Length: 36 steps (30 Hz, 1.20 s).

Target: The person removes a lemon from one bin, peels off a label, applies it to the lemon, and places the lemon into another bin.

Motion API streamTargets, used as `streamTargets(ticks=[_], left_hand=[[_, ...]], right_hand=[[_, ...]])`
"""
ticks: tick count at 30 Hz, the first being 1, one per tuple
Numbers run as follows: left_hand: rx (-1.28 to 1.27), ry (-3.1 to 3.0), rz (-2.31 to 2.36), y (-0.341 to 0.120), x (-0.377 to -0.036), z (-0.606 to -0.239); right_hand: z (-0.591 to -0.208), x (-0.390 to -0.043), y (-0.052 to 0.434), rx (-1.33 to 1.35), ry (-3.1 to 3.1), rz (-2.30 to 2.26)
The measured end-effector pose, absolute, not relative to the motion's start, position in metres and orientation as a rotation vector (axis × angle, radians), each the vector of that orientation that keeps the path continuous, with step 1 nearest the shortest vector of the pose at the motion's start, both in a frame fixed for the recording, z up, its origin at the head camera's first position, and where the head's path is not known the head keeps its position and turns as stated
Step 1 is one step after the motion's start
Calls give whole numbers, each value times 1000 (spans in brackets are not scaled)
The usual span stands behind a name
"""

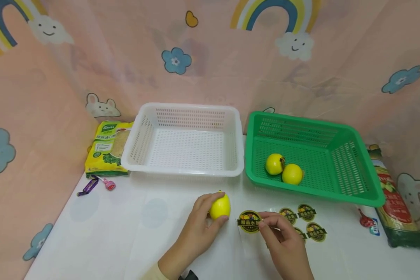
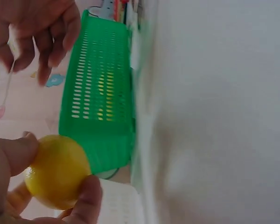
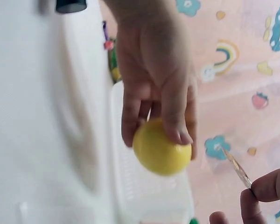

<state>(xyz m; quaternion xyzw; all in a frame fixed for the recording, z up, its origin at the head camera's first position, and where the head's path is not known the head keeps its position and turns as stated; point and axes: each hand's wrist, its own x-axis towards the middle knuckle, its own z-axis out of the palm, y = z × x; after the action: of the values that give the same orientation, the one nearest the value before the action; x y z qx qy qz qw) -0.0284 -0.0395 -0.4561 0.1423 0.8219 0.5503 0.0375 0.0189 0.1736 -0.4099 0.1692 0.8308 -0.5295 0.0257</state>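
Observation:
My left hand [image 1: 200, 223] holds a yellow lemon [image 1: 220, 207] above the white table, thumb on one side and fingers on the other. In the right wrist view the lemon [image 3: 161, 149] hangs from the fingertips. Just to the right, my right hand [image 1: 286, 241] pinches a round black-and-gold sticker [image 1: 248, 222] by its edge between thumb and finger. Its printed face shows in the head view, and the sticker [image 3: 237, 169] appears nearly edge-on in the right wrist view. Several more such stickers [image 1: 316, 232] lie on a clear sheet, partly hidden behind the right hand.
A green basket [image 1: 315, 194] at the back right contains two lemons [image 1: 292, 174] with stickers on them. Left of it stands a white basket [image 1: 182, 171]. A yellow food packet [image 1: 106, 149] and wrapped sweets [image 1: 88, 186] lie far left; another packet [image 1: 399, 202] lies far right.

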Motion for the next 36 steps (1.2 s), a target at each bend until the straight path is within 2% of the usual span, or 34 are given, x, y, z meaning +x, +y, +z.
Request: streamTargets(ticks=[4, 10, 24, 36], left_hand=[[469, 2364, 1911, -31, -29, -445], [336, 1954, 2154, -25, -25, -437], [483, 1705, 2344, -26, -22, -442], [492, 1671, 2414, -24, -23, -442]], right_hand=[[-395, 10, 163, 452, 2580, -1710], [-389, 0, 157, 398, 2548, -1845], [-393, -5, 153, 400, 2538, -1835], [-395, -4, 152, 323, 2574, -1822]])
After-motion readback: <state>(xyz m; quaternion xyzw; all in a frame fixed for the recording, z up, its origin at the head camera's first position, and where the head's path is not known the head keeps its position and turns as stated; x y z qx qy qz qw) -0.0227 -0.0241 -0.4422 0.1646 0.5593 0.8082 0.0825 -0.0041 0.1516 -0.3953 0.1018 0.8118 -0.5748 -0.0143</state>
